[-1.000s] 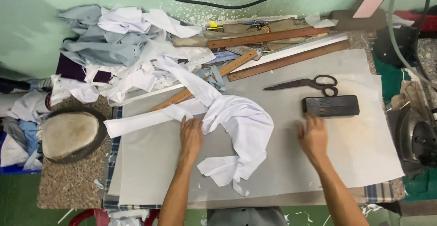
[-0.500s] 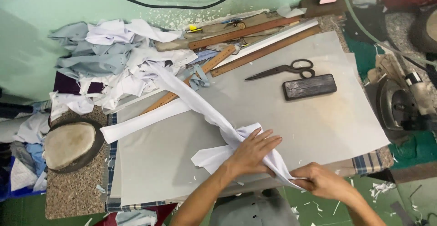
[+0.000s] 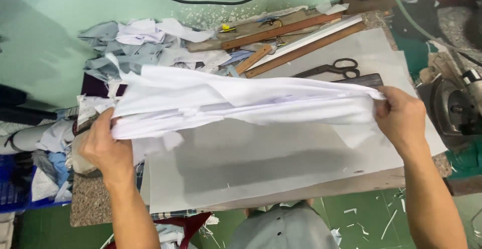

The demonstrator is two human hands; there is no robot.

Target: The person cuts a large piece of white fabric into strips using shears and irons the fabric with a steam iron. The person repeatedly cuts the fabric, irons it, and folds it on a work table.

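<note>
Above the middle of the counter (image 3: 281,178), a long piece of thin white cloth (image 3: 241,103) is held stretched out flat between the two hands. The left hand (image 3: 103,148) is clenched on the bunched end of the cloth over the counter's left edge, and the right hand (image 3: 401,118) is closed on the opposite end toward the right edge. Half a second earlier the same cloth lay crumpled near the front edge, with both hands gathered close together on it; a second ago it rested loose on the pale grey sheet (image 3: 251,173) with the hands pressed flat beside it. The cloth has since been lifted clear of the sheet and drawn apart sideways, so its folds now run lengthwise and a shadow is cast below it. From this it is judged that the piece has been taken up and opened out rather than left lying.

Behind the right end of the cloth, black-handled scissors (image 3: 331,68) and a dark rectangular block (image 3: 364,80) are partly seen toward the far right corner. Long wooden rulers (image 3: 301,52) lie along the far edge. A heap of white and pale blue fabric scraps (image 3: 135,43) is piled at the far left corner.
</note>
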